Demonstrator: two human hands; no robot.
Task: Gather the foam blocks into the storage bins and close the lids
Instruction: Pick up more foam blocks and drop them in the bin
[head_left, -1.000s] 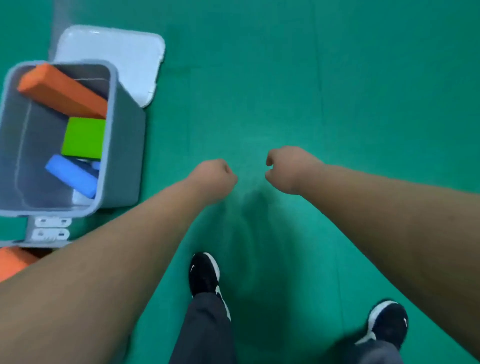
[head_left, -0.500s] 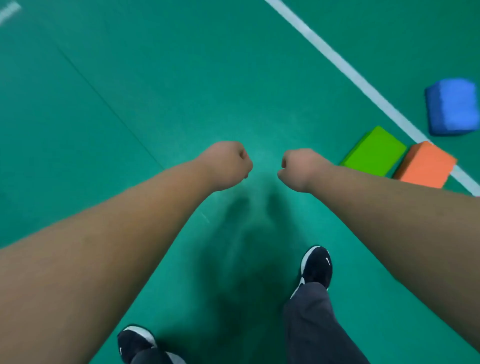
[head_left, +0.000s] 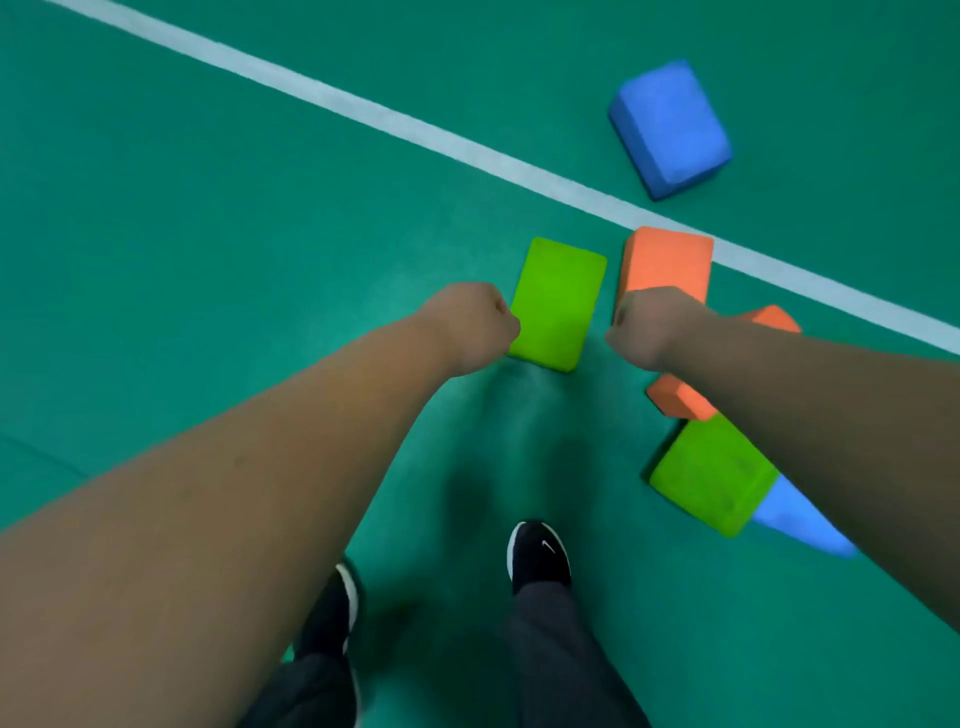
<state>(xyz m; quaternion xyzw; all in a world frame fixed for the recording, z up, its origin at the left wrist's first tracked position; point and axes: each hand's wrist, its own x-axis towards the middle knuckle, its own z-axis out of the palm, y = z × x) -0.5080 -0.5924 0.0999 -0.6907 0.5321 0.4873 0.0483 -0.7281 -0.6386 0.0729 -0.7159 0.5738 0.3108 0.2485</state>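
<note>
My left hand (head_left: 470, 325) and right hand (head_left: 649, 327) are both clenched, holding nothing. Matte, round-edged foam bricks lie on the smooth floor (head_left: 208, 260): a green block (head_left: 558, 304) flat between my fists, an orange block (head_left: 667, 260) at the white line (head_left: 363, 111), and a blue block (head_left: 672, 127) beyond it.

A line (head_left: 363, 111) crosses the floor (head_left: 208, 260) ahead of me, from far left to near right. Beyond it, on the right, lies the far block (head_left: 670, 127). On my side, the centre block (head_left: 558, 304) lies straight ahead between my left hand (head_left: 472, 327) and right hand (head_left: 654, 327). The second block (head_left: 670, 257) sits just right of it, its far corner at the line. Nearer, under my right forearm, the third block (head_left: 675, 402) touches the fourth block (head_left: 706, 478), with the fifth block (head_left: 795, 519) partly hidden to its right.
</note>
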